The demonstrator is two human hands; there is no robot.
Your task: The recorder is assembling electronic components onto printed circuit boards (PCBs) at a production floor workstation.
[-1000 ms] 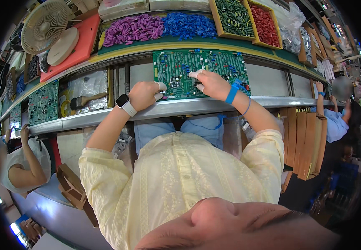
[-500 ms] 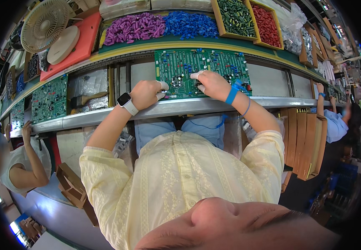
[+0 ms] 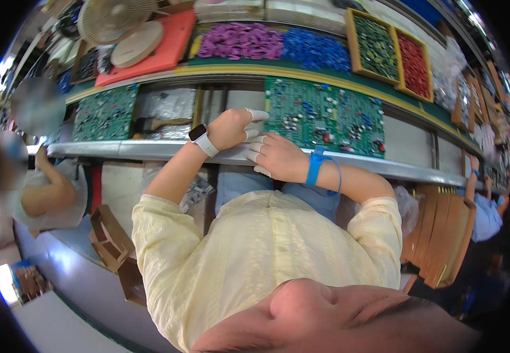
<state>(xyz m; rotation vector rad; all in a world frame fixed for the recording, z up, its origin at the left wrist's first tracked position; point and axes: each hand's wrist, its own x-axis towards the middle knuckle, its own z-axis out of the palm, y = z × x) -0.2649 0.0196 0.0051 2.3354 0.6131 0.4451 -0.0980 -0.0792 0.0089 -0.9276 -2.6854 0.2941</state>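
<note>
A green circuit board (image 3: 325, 115) full of small components lies on the line in front of me. My left hand (image 3: 231, 128), with white finger cots and a watch on the wrist, is at the board's left edge. Its index finger and thumb point right and stand apart, the index finger at or very near that edge. My right hand (image 3: 281, 157) wears finger cots too, and a blue wrist strap (image 3: 315, 166). It hovers over the metal rail (image 3: 231, 154) by the board's near left corner, fingers apart and pointing left. I see nothing held in either hand.
Behind the board lie heaps of purple parts (image 3: 240, 41) and blue parts (image 3: 316, 50), then boxes of green parts (image 3: 375, 47) and red parts (image 3: 413, 67). Leftward are a brush (image 3: 164, 122), another circuit board (image 3: 105, 112) and a co-worker's arm (image 3: 52, 176). Cartons (image 3: 437, 235) stand at right.
The view has swung, shifting the scene rightward. My right hand has come off the board's components toward my left hand, its fingers now spread. My left hand stays near the board's left edge.
</note>
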